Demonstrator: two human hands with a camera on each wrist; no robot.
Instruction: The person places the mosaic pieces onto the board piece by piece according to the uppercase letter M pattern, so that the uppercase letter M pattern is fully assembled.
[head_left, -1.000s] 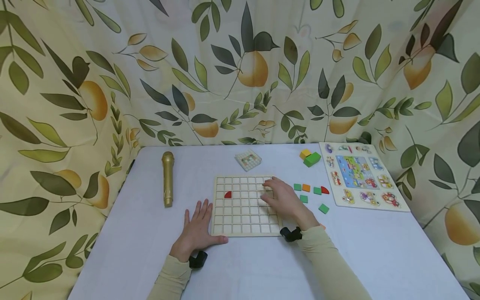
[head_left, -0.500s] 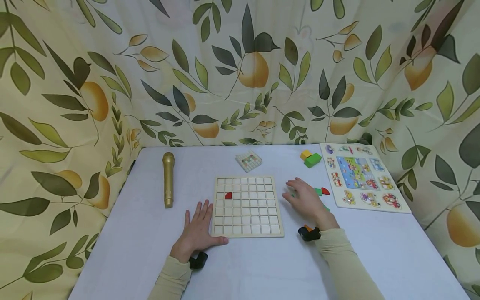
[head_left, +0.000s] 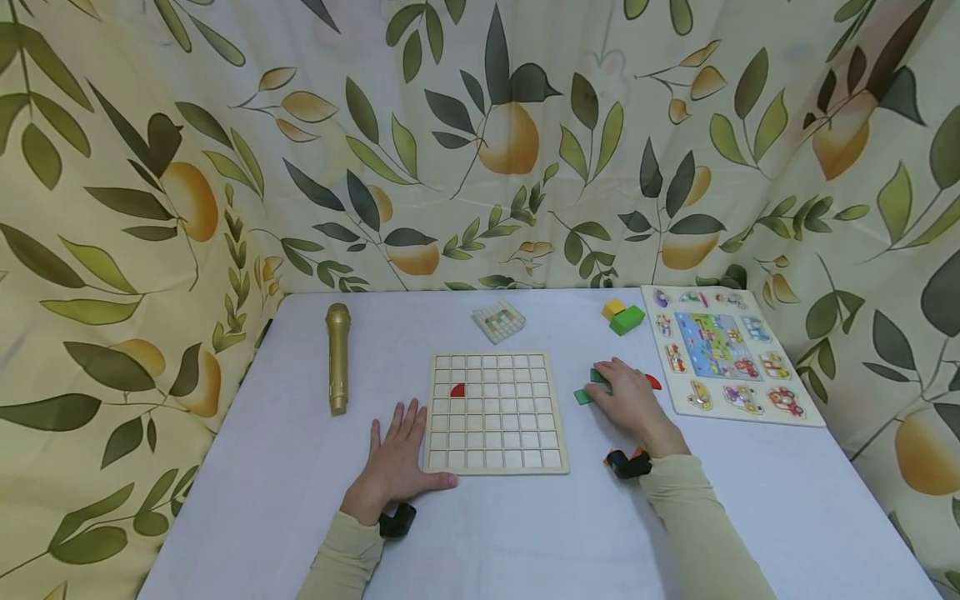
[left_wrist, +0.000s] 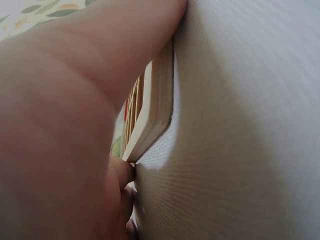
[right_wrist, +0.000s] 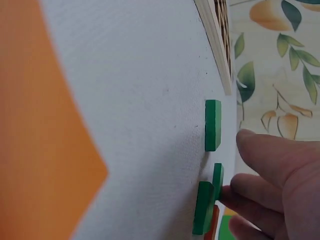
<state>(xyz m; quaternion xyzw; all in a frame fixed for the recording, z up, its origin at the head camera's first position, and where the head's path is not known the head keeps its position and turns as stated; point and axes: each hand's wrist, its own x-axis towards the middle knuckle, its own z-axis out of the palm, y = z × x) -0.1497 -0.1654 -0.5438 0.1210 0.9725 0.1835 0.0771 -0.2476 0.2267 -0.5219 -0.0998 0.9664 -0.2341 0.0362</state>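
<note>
A square wooden grid board (head_left: pixel 495 425) lies flat on the table, with a red quarter-circle piece (head_left: pixel 458 390) in one upper-left cell. My left hand (head_left: pixel 390 462) rests at its lower-left corner, fingers spread and thumb along the front edge. In the left wrist view, the board's corner (left_wrist: pixel 157 110) shows beside the hand. Right of the board, my right hand (head_left: pixel 630 404) is over small tiles, its thumb and fingers apart. One green square tile (head_left: pixel 583 397) lies by the thumb; another green tile (head_left: pixel 597 376) is at the fingertips. The hand hides other tiles.
A gold microphone (head_left: pixel 338 358) lies at the left. Behind the board is a small patterned grid card (head_left: pixel 498 321). Yellow and green blocks (head_left: pixel 627 320) sit at the back right, beside a picture puzzle board (head_left: pixel 731 354). An orange piece (right_wrist: pixel 45 125) looms near the right wrist camera.
My right hand has moved from over the board rightward to the loose tiles. One green tile has shifted left toward the board. My left hand has stayed put.
</note>
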